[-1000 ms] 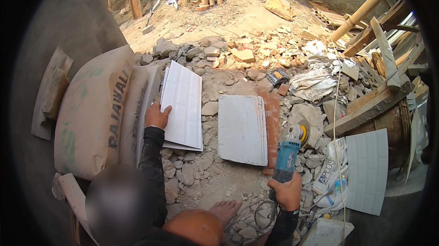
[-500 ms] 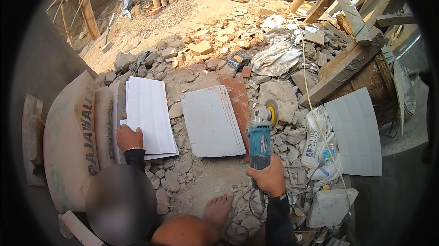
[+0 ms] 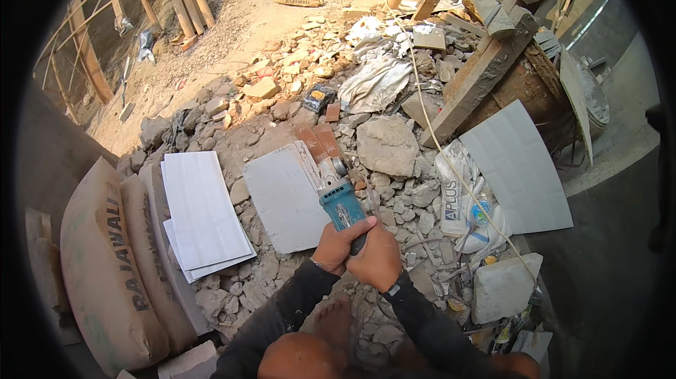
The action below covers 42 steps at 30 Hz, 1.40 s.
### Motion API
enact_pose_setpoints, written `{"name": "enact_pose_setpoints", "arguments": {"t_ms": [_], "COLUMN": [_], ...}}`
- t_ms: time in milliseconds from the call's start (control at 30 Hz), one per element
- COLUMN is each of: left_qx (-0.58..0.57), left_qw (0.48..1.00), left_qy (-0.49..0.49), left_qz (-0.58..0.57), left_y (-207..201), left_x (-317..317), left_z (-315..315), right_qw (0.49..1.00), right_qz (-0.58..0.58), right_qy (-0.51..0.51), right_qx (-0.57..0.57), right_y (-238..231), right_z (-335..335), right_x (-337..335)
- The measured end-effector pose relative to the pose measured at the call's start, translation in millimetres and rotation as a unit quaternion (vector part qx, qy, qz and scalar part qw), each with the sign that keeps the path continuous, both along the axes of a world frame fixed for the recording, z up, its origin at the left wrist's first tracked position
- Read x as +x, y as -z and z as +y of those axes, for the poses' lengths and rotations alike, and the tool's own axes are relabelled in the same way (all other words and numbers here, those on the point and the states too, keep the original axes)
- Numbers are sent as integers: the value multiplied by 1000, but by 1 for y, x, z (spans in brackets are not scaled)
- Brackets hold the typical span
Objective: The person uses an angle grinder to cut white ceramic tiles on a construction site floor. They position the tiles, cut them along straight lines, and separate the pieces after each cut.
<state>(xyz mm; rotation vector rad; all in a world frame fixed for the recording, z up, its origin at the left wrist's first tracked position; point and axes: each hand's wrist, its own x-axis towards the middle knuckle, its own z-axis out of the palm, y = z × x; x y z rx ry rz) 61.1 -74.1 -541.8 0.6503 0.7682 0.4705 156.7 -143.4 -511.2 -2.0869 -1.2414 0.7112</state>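
Brought left hand (image 3: 331,246) off the white sheets (image 3: 205,206) at left (at least two) and set beside right hand (image 3: 378,256) within the last half second, with both hands' fingers curled snugly round the near end of one teal angle grinder (image 3: 341,204). Swung leftward too, now with grinder head above the right edge of one stack of pale grey slabs (image 3: 276,199), near two red-brown strips (image 3: 326,141). Flanked by two beige sacks (image 3: 98,266) at left, one grey panel (image 3: 522,175) at right.

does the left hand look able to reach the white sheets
Probably yes: the left hand is on the grinder, but once it lets go, nothing seems to block the white sheets.
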Motion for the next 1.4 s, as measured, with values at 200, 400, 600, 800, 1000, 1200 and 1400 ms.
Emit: {"name": "enact_pose_setpoints", "arguments": {"t_ms": [200,400,600,800,1000,1200,1400], "left_qx": [8,17,95,130,92,131,144], "left_qw": [988,969,952,929,915,926,930], "left_qy": [-61,-100,-146,-196,-234,-248,-246], "left_qz": [-141,-224,-251,-286,-315,-254,-230], "left_y": [-3,-5,-16,-27,-15,-9,-6], "left_x": [26,-12,-65,-110,-144,-167,-175], "left_z": [-4,15,24,24,26,29,31], "right_qw": [987,927,867,892,840,848,924], "right_qz": [-88,-371,-456,-429,-518,-496,-311], "right_qy": [-132,18,203,95,63,53,-10], "right_qx": [16,-39,11,109,146,178,221], "right_y": [-24,-83,-77,-68,-131,-235,-211], "right_z": [-26,-117,-126,-128,-143,-142,-33], "right_x": [34,229,364,362,288,190,153]}}
